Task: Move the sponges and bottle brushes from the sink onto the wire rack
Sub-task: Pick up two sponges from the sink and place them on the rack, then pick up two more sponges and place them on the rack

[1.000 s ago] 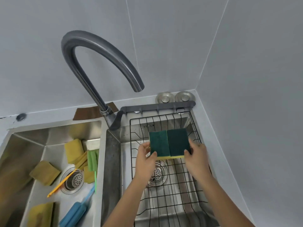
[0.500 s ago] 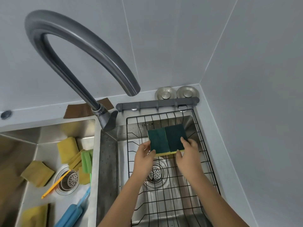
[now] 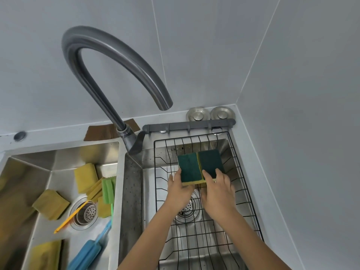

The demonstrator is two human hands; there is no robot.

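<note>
Two green-topped yellow sponges sit side by side over the far part of the black wire rack [image 3: 243, 191], which spans the right basin. My left hand [image 3: 180, 191] grips the left sponge [image 3: 190, 168] at its near edge. My right hand [image 3: 218, 190] holds the right sponge [image 3: 210, 162], fingers on its top. In the left sink [image 3: 58, 154] lie several yellow sponges [image 3: 85, 177], a green bottle brush [image 3: 108, 191], a blue bottle brush [image 3: 87, 252] and an orange-handled brush [image 3: 70, 219].
A tall curved grey faucet [image 3: 116, 61] arches over the divider between the basins. A grey hook bar [image 3: 189, 126] and two metal drain caps [image 3: 210, 114] sit behind the rack. Tiled walls close the back and right sides.
Both hands have pushed the two sponges slightly farther back on the rack and lower; my right fingers now lie over the top of the right sponge. The view shifted.
</note>
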